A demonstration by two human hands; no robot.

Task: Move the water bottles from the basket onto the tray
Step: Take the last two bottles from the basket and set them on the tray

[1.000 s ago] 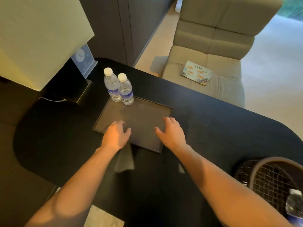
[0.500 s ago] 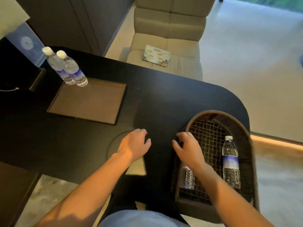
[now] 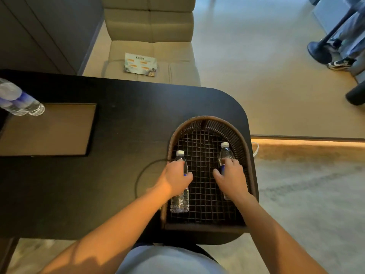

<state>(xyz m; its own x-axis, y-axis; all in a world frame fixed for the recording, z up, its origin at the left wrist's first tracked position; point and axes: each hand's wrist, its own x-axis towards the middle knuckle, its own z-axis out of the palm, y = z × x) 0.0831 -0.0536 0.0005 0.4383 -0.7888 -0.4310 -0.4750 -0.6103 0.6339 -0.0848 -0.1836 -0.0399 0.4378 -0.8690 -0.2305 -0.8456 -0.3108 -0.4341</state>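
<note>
Two bottles lie in the basket (image 3: pixel 249 155) at the table's right end: left hand (image 3: pixel 173 179) clasps the left bottle (image 3: pixel 180 200), right hand (image 3: pixel 232 177) the right bottle (image 3: pixel 225 153). Advise lifting both clear of the woven rim before travelling. The tray (image 3: pixel 49 129) sits toward the table's left edge; standing bottles (image 3: pixel 19 101) occupy its far-left corner, so set down beside them.
</note>
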